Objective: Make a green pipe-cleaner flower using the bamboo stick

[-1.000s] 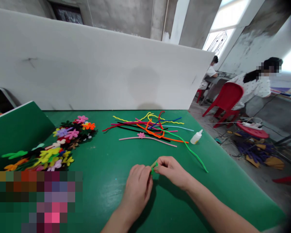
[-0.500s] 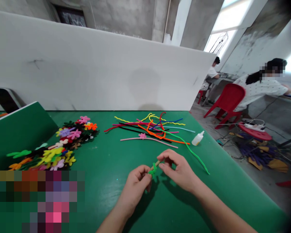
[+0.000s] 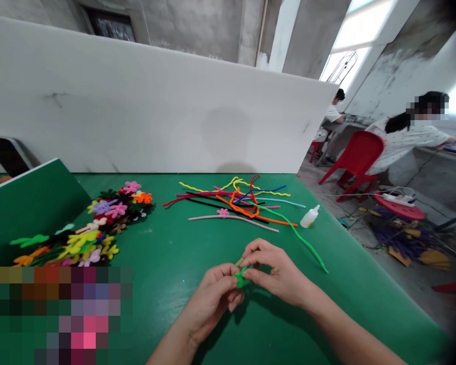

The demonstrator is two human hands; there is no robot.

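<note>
My left hand (image 3: 216,291) is closed, pinching a small bent green pipe cleaner piece (image 3: 239,280) between thumb and fingers. A thin tan stick (image 3: 239,262) shows just above it, partly hidden by the fingers. My right hand (image 3: 271,266) meets it from the right, with thumb and fingers closed on the green pipe cleaner. Beyond the hands lie loose pipe cleaners, among them an orange one (image 3: 277,220), a long green one (image 3: 306,241) and a pale pink one (image 3: 251,221). A small pink flower (image 3: 223,213) rests by the pale pink one.
A white glue bottle (image 3: 309,218) stands on the green table (image 3: 155,304) at the right. Many colourful pipe cleaner flowers (image 3: 112,208) are heaped at the left beside a green board (image 3: 34,197). A white partition (image 3: 155,116) closes the back. Co-workers sit beyond, near a red chair (image 3: 359,157).
My right hand has shifted slightly left and down, its fingertips going from the stick to the green pipe cleaner. The stick now points up more steeply, and both hands are closer together.
</note>
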